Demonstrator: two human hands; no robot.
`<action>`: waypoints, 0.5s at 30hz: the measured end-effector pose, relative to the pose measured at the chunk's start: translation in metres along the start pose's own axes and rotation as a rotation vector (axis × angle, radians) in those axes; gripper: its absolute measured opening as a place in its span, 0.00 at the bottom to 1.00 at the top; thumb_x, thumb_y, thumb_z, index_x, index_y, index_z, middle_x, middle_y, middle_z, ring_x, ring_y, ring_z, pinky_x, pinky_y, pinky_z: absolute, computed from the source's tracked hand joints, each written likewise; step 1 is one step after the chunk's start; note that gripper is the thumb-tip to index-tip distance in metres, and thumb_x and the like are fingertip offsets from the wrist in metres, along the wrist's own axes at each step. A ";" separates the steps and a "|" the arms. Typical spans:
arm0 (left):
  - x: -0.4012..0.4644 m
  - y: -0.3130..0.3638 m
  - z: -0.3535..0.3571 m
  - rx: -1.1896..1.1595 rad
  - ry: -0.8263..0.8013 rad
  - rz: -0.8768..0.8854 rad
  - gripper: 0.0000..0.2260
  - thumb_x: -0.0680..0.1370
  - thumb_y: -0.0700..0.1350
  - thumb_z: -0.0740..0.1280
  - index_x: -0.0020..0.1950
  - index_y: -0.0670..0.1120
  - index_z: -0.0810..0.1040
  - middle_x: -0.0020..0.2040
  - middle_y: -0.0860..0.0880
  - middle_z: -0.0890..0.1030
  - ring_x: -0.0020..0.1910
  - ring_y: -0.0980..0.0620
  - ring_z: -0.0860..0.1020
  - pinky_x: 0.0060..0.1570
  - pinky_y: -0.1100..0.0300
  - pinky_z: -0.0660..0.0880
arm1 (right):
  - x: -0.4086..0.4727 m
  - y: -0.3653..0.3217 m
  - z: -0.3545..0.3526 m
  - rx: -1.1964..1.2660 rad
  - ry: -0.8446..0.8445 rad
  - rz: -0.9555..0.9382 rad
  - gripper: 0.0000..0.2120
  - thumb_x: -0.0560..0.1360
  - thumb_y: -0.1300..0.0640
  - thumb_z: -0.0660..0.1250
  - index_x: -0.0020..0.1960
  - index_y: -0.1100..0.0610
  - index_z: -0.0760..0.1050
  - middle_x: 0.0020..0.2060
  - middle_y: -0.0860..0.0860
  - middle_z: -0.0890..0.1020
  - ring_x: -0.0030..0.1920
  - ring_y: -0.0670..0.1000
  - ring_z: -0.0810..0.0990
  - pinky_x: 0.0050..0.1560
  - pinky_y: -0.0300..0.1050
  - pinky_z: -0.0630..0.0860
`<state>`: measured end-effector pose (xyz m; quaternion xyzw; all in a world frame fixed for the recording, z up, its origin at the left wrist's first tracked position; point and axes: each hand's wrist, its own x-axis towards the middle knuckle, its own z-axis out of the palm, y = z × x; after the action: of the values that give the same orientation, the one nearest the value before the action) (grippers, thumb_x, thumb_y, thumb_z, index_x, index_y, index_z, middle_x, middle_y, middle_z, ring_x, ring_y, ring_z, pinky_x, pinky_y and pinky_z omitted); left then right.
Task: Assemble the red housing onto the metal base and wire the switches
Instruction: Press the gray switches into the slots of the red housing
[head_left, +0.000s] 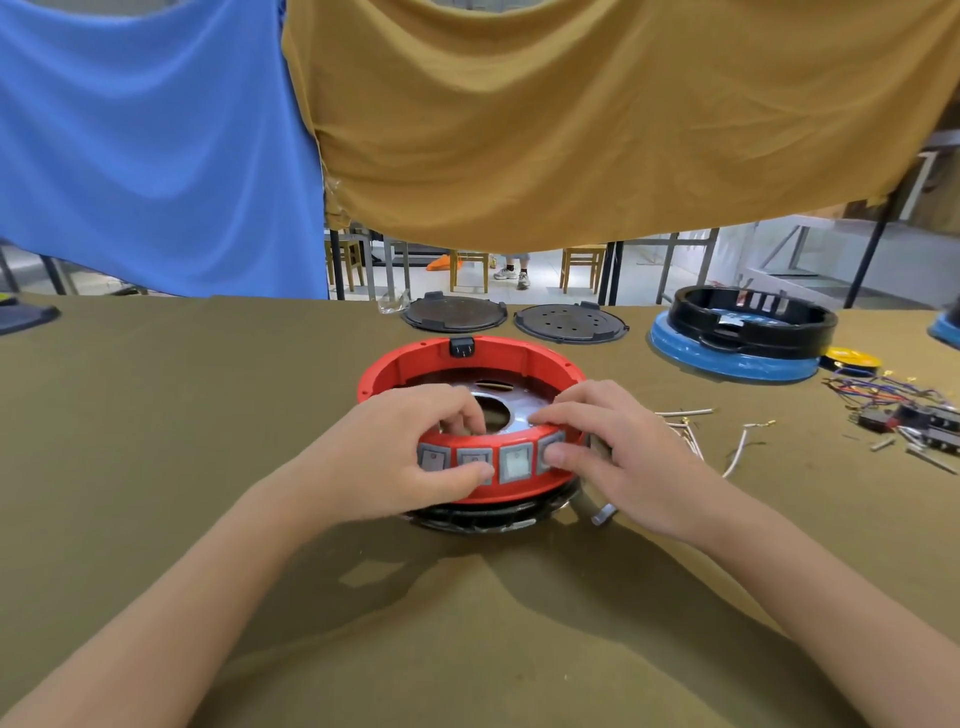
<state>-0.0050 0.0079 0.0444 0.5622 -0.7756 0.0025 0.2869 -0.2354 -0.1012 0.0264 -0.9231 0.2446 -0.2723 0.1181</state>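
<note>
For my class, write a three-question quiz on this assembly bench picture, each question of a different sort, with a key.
1. True or false: both hands grip the near rim of the red housing.
2. How many grey switches sit in its front wall? A) two B) four C) six
3. Fill in: the black ring at far right rests on a ____ disc.

Key: 1 true: left hand and right hand curl over the rim. 2 B. 3 blue.
</note>
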 end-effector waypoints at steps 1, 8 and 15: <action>-0.001 0.000 -0.003 -0.004 -0.008 -0.011 0.10 0.72 0.61 0.66 0.47 0.57 0.75 0.42 0.59 0.78 0.42 0.57 0.77 0.39 0.60 0.74 | -0.001 -0.002 0.001 0.014 -0.007 -0.014 0.16 0.78 0.48 0.66 0.65 0.47 0.76 0.55 0.36 0.71 0.61 0.35 0.66 0.56 0.26 0.65; 0.005 -0.015 -0.003 0.116 0.406 -0.529 0.20 0.76 0.59 0.63 0.63 0.50 0.73 0.59 0.50 0.75 0.58 0.51 0.74 0.57 0.53 0.71 | 0.002 0.001 0.005 0.193 0.228 0.202 0.24 0.78 0.36 0.59 0.71 0.42 0.68 0.61 0.40 0.69 0.65 0.40 0.66 0.59 0.31 0.62; 0.006 -0.022 0.006 -0.244 0.414 -0.786 0.15 0.75 0.41 0.61 0.61 0.52 0.73 0.52 0.52 0.80 0.54 0.47 0.78 0.55 0.51 0.73 | 0.001 0.000 0.016 0.578 0.201 0.284 0.17 0.75 0.42 0.65 0.63 0.32 0.70 0.60 0.38 0.78 0.63 0.42 0.76 0.59 0.46 0.78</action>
<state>0.0103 -0.0071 0.0345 0.7634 -0.4248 -0.0856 0.4790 -0.2254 -0.1006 0.0140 -0.7765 0.2939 -0.4009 0.3872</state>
